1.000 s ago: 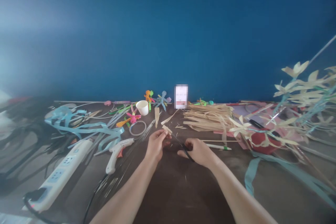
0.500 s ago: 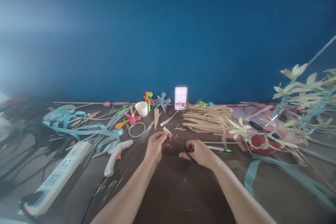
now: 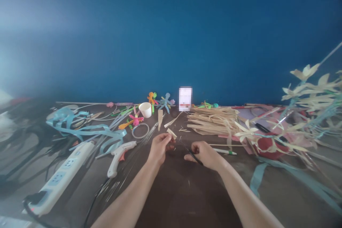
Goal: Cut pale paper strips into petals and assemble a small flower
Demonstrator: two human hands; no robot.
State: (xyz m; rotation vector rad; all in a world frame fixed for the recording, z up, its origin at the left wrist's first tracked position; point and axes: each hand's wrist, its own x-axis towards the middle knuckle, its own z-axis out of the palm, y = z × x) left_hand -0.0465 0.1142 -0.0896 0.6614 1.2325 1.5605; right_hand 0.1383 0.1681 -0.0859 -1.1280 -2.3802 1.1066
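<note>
Between the thumb and fingers of my left hand [image 3: 160, 146] is a small pale strip of dried husk [image 3: 171, 134], its end sticking up past the fingertips. My right hand [image 3: 204, 155] is closed around dark-handled scissors [image 3: 194, 156], whose blades point up and left toward the strip, a little apart from it. Beyond the hands lie loose husk pieces [image 3: 160, 119] and a curled strip [image 3: 173, 120]. A stack of tan husk strips [image 3: 213, 121] spreads just past my right hand.
To the left are a white glue gun [image 3: 119, 156], a power strip [image 3: 62, 178], thin wires [image 3: 114, 187] and blue ribbon [image 3: 88, 128]. A white cup [image 3: 145, 109] and pipe-cleaner figures [image 3: 165, 102] stand near the wall. Husk flowers [image 3: 307, 82] rise at the right.
The view has shifted slightly, so the table things sit a little differently in the picture. Both hands keep the same grips, the strip and scissors nearly unmoved.
</note>
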